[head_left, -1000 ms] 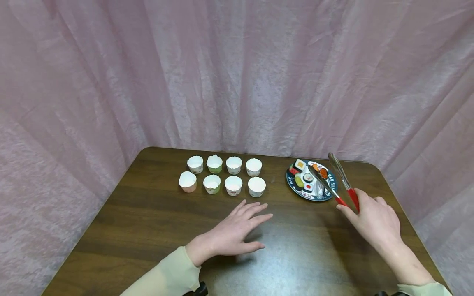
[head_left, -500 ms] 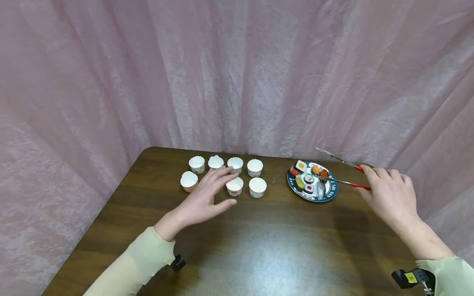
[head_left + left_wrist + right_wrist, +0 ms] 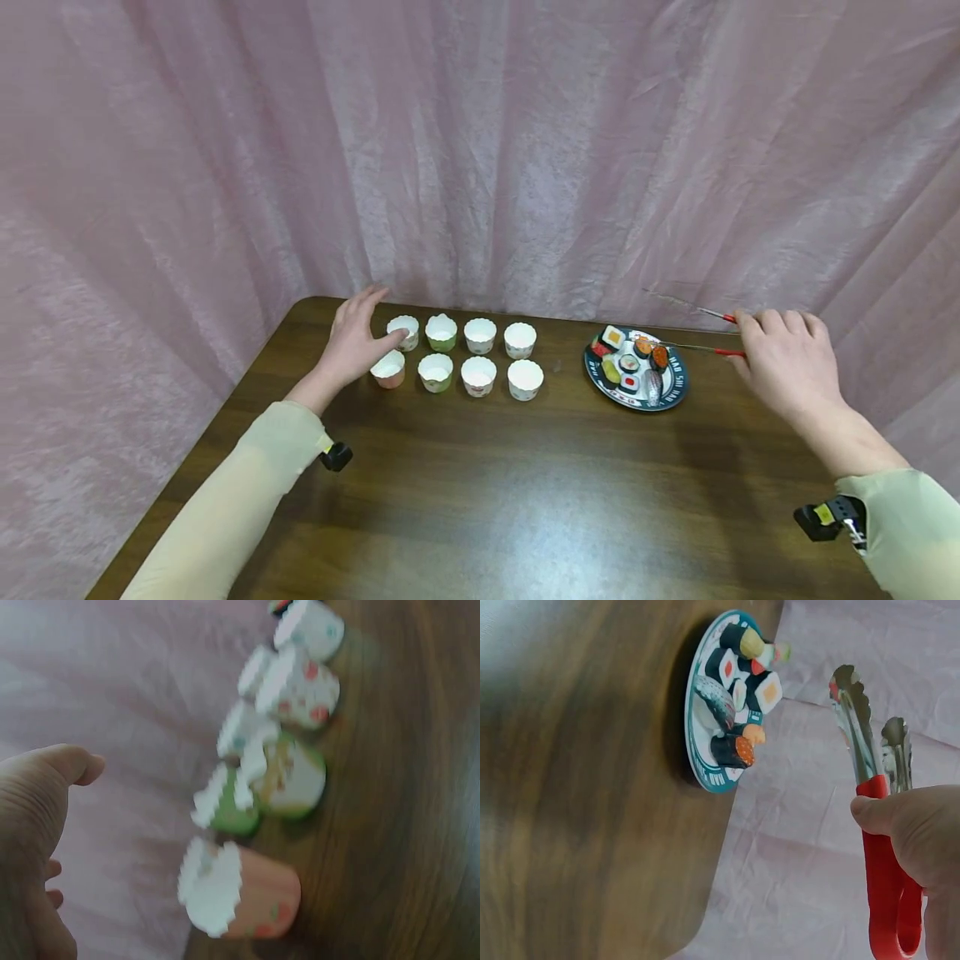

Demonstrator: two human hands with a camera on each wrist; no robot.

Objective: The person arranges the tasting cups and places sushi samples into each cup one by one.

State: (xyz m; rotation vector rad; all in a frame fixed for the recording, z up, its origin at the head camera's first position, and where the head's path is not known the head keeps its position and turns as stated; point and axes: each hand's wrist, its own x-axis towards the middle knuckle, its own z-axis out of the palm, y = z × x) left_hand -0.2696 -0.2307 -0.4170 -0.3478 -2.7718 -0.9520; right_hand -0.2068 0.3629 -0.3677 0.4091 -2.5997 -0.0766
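Note:
My left hand (image 3: 348, 340) is over the left end of two rows of paper baking cups, fingers spread and holding nothing. Its thumb reaches in front of the back-left cup (image 3: 405, 323); whether it touches cannot be told from the head view. Just below the hand stands a pink cup (image 3: 270, 896). On the right side, my right hand (image 3: 791, 362) grips metal tongs (image 3: 885, 862) by their red handles, the tong arms spread apart. Beyond those tips lies a round plate (image 3: 678, 387) bearing several toy-like sushi pieces, among them an orange-topped roll (image 3: 735, 751). Nothing sits between the tong tips.
Other cups, including a green one (image 3: 441, 337) and a white one (image 3: 524, 382), stand upright in the two rows. The brown wooden table (image 3: 480, 483) ends at the back against a pink curtain (image 3: 480, 150).
My left hand has moved left and away from me, across the cups to their left end. My right hand has lifted and turned the tongs, so they point more leftward over the plate.

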